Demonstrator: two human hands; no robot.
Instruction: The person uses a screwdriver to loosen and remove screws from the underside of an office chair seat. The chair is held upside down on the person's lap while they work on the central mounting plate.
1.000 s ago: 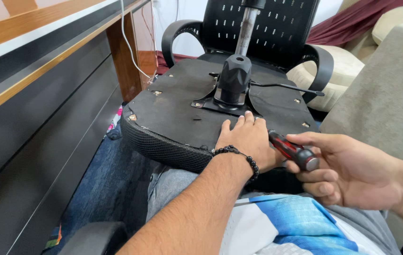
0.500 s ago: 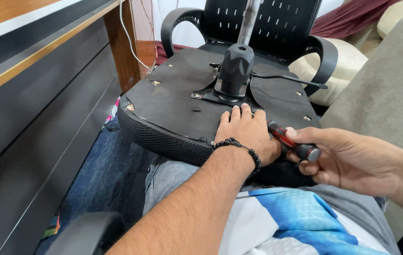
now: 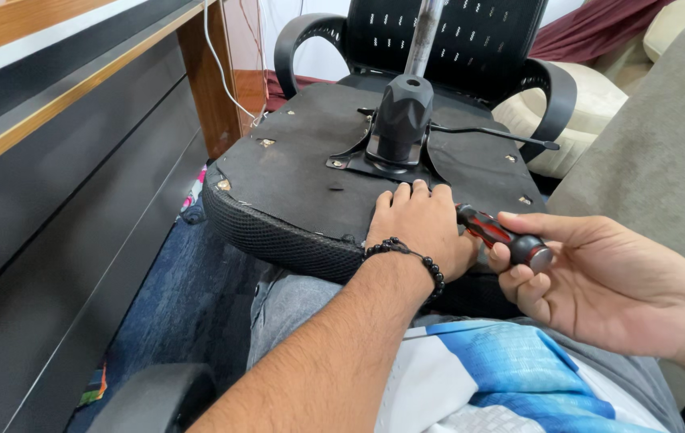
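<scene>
An office chair lies upturned across my lap, its black seat underside [image 3: 302, 172] facing up. A black mechanism housing [image 3: 399, 120] with a metal post stands at the seat's middle. My left hand [image 3: 419, 224], with a dark bead bracelet on the wrist, rests palm down on the underside near the front edge, fingers pointing toward the housing. My right hand [image 3: 591, 277] holds the red and black handle of a screwdriver [image 3: 503, 238]; the fingers are loosely curled around its end. The shaft and tip are hidden behind my left hand.
A dark desk panel with a wooden edge [image 3: 62, 160] runs along the left. A thin black lever [image 3: 491, 135] sticks out right of the housing. The chair's backrest and armrests [image 3: 555, 96] lie beyond. A beige sofa [image 3: 663, 152] sits at the right. White cables [image 3: 218, 72] hang behind.
My right hand has loosened on the screwdriver handle, its fingers spreading. The left hand shifted slightly toward the housing. The view moved a little.
</scene>
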